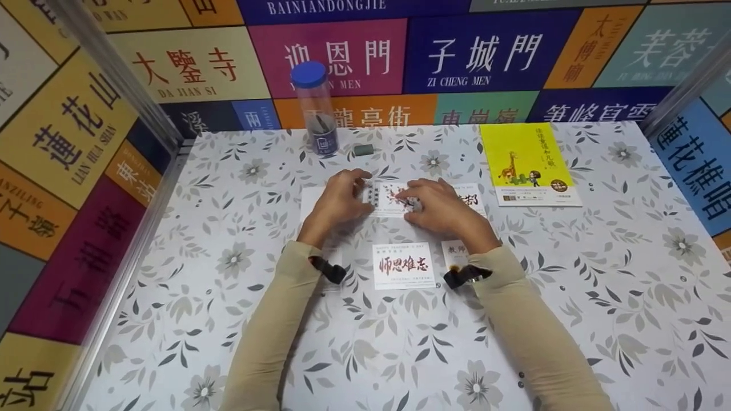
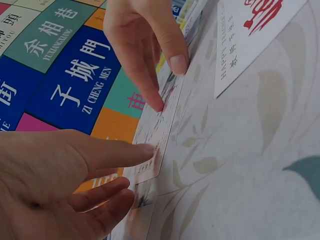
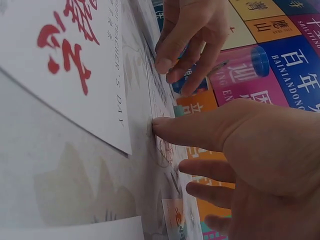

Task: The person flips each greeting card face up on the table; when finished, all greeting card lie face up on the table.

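Observation:
Both hands meet over a white printed card (image 1: 393, 197) in the back row of cards. My left hand (image 1: 341, 197) is at its left end, thumb (image 2: 142, 152) touching the card and the other fingers loosely bent. At the right part of the same card is my right hand (image 1: 442, 208), its thumb (image 3: 167, 127) extended onto the near edge. Another card (image 1: 312, 200) lies partly behind the left hand, and one with dark lettering (image 1: 473, 197) beyond the right hand. Nearer me is a square card with red characters (image 1: 402, 267); cards beside both wrists are partly covered.
A clear bottle with a blue lid (image 1: 311, 74) stands at the back edge, beside a small dark green cylinder (image 1: 364, 150). Back right lies a yellow booklet (image 1: 525, 160). Printed panels (image 1: 331, 51) wall in the back and sides of the leaf-patterned table (image 1: 371, 354).

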Available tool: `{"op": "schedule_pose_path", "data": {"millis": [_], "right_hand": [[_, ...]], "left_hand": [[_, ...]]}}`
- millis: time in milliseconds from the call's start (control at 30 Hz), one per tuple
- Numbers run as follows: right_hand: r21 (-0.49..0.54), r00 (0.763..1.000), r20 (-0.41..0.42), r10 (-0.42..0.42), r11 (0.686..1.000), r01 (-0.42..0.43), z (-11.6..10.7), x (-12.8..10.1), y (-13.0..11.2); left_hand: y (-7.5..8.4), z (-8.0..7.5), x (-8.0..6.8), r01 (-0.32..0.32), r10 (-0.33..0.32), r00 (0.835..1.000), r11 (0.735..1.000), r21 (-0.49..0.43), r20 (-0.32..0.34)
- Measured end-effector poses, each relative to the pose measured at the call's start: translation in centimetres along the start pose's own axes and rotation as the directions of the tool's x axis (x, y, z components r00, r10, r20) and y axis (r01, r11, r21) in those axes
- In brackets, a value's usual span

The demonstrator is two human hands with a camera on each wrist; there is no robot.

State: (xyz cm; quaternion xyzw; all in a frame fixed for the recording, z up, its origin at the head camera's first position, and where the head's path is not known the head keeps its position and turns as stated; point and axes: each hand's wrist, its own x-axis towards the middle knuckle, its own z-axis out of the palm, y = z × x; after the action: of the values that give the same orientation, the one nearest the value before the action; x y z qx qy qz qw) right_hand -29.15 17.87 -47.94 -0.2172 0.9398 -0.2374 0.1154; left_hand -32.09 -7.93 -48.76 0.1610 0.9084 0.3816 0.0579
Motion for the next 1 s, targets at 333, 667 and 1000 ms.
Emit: {"op": "schedule_pose_path", "data": {"millis": [333, 667, 1000], "right_hand": [[0.031, 1.0, 0.012, -0.015, 0.999, 0.015, -0.3, -0.6, -0.3], [0.148, 0.994, -0.096, -0.052, 0.987, 0.066, 0.0, -0.8, -1.5], [0.072, 0.974, -0.01, -0.228, 0.971, 0.228, 3.4, 1.0, -6.6]], "left_hand": [[0.3, -0.6, -0.3, -0.036, 0.035, 0.996, 0.999, 0.014, 0.087], [-0.6, -4.4, -1.6, 0.087, -0.088, 0.996, 0.996, 0.013, 0.024], [-5.3, -8.3, -4.7, 0.075, -0.106, 0.984, 0.976, 0.203, 0.143]]}}
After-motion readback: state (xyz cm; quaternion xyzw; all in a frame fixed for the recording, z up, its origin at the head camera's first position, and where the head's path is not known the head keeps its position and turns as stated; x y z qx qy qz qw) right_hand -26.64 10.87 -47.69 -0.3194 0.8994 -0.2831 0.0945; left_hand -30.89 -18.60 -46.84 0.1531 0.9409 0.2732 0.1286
